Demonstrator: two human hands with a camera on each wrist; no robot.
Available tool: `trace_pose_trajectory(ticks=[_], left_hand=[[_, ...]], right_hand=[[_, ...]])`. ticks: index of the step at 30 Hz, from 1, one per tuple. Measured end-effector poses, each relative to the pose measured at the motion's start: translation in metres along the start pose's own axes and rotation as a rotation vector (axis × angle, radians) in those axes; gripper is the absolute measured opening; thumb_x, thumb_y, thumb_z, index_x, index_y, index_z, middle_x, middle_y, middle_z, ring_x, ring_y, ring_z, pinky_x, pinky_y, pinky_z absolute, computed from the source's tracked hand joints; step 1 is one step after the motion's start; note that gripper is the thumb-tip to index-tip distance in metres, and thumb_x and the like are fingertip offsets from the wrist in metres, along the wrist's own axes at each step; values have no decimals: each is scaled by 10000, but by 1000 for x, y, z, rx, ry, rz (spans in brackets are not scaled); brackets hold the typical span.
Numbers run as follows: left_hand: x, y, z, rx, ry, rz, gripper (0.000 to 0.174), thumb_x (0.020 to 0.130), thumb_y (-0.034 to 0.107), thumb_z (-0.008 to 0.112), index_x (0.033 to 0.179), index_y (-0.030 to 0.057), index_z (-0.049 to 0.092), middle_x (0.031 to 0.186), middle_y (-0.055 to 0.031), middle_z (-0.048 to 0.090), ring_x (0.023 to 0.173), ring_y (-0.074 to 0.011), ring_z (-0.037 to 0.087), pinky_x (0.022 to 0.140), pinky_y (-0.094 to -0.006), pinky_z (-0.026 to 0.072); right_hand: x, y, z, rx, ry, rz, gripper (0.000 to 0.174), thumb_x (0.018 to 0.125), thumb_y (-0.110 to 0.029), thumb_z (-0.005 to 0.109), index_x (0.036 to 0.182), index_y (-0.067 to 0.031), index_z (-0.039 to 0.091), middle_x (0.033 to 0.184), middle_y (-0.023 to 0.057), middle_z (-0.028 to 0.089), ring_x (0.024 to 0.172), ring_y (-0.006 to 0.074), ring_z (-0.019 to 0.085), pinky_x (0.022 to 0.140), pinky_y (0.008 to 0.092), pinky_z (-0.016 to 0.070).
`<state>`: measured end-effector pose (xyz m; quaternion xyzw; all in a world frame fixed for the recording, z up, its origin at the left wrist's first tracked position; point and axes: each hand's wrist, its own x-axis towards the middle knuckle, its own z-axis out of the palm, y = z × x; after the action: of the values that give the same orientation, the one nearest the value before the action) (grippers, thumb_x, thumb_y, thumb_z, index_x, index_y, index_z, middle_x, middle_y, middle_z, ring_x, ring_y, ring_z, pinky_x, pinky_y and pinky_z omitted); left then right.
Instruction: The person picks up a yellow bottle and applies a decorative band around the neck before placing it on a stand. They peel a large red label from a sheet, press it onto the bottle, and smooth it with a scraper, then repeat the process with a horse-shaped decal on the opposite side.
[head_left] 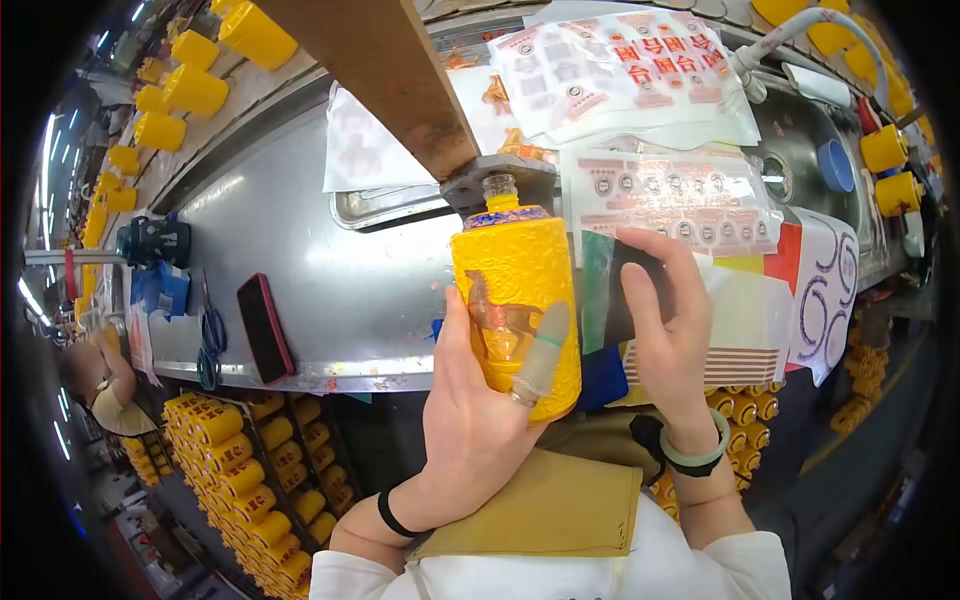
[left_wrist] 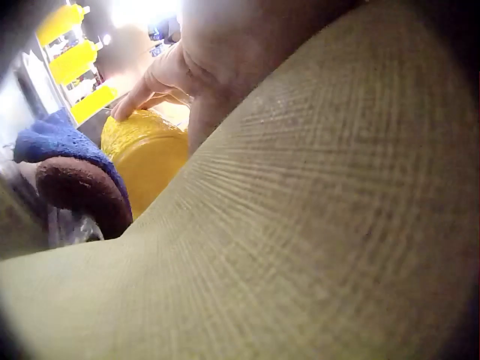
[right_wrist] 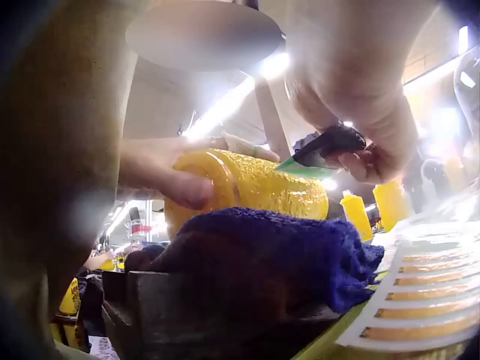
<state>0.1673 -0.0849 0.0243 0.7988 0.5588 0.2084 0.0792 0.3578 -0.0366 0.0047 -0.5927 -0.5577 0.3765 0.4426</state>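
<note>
A yellow textured bottle [head_left: 515, 250] with a brown horse picture lies with its clear neck at a dark bracket [head_left: 530, 178]. My left hand [head_left: 475, 430] grips its lower end, fingers along the left side, the thumb in a pale finger cot [head_left: 541, 355] across the front. My right hand [head_left: 672, 330] pinches a flat squeegee [head_left: 598, 290] with a dark body and green edge, just right of the bottle. In the right wrist view, the squeegee's green edge [right_wrist: 300, 169] is right at the bottle's surface. A blue towel [right_wrist: 262, 240] lies under the bottle.
A wooden beam [head_left: 390, 80] runs to the bracket. Printed decal sheets [head_left: 660, 200] cover the right of the metal table [head_left: 260, 215]. A phone [head_left: 265, 328] and blue scissors [head_left: 211, 335] lie left. Yellow bottles [head_left: 235, 470] are stacked below; another person [head_left: 110, 385] is far left.
</note>
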Motion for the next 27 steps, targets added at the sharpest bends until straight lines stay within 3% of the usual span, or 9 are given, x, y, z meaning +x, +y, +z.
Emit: trace_pose_trajectory(ticks=[4, 6, 8, 10, 13, 21, 23, 26, 27], left_hand=[[-5, -7, 6, -8, 22, -12, 712, 690, 265, 934, 1355, 171, 698, 1479, -394, 391, 1248, -490, 578, 995, -438, 548], [-13, -19, 16, -209, 126, -45, 812, 687, 245, 955, 1408, 65, 629, 1500, -367, 415, 1268, -472, 584, 1018, -436, 540], [-16, -23, 23, -315, 171, -70, 884, 682, 226, 968, 1442, 14, 568, 1512, -346, 426, 1286, -452, 583, 1036, -435, 531], [-21, -28, 32, -421, 220, -95, 960, 677, 207, 980, 1475, -38, 506, 1525, -326, 437, 1304, -431, 583, 1054, -434, 522], [-31, -35, 44, -694, 83, -288, 1101, 650, 188, 1002, 1535, -63, 396, 1542, -284, 449, 1328, -386, 579, 1077, -433, 508], [-24, -39, 33, -626, 187, -101, 1072, 634, 157, 1001, 1539, -2, 449, 1545, -221, 481, 1325, -351, 573, 1098, -414, 479], [-21, -34, 22, -558, 196, -80, 1057, 632, 163, 1002, 1527, -7, 466, 1545, -216, 485, 1324, -353, 564, 1102, -414, 469], [-21, -30, 19, -496, 204, -65, 1077, 625, 190, 1012, 1521, -30, 457, 1510, -209, 508, 1312, -322, 569, 1102, -404, 465], [-22, -29, 18, -507, 202, -78, 1112, 620, 210, 1021, 1527, -47, 433, 1475, -207, 526, 1300, -289, 581, 1097, -394, 470]], right_hand=[[0, -3, -1, 13, 9, -21, 259, 1008, 1, 566, 1259, 16, 627, 1214, 69, 644, 1164, 151, 577, 1032, 291, 425], [1, -8, 3, 2, 11, -38, 263, 1003, 13, 566, 1260, 15, 625, 1210, 64, 639, 1163, 147, 575, 1028, 286, 425], [2, -15, 16, 107, 89, -212, 229, 948, -4, 644, 1174, -17, 675, 973, 90, 620, 849, 179, 594, 726, 300, 477], [-1, -22, 22, 93, 7, -251, 243, 915, 13, 669, 1156, -17, 679, 965, 130, 616, 831, 263, 606, 727, 343, 489], [-4, -26, 27, -8, -29, -223, 232, 921, 10, 662, 1152, -19, 676, 946, 153, 616, 831, 308, 605, 731, 373, 491], [21, -19, -6, -322, 30, -355, 325, 913, 60, 627, 1226, -18, 667, 991, 151, 635, 875, 326, 623, 786, 392, 506], [23, -36, -10, -199, -104, -414, 407, 924, 32, 644, 1328, -22, 635, 1095, 146, 665, 976, 276, 647, 888, 338, 510], [31, -50, -4, -194, -349, -469, 468, 896, 53, 677, 1353, -28, 623, 1129, 147, 664, 950, 278, 648, 879, 342, 516], [37, -55, -2, -289, -311, -495, 478, 860, 73, 704, 1324, -30, 650, 1094, 125, 693, 951, 268, 654, 883, 347, 521]])
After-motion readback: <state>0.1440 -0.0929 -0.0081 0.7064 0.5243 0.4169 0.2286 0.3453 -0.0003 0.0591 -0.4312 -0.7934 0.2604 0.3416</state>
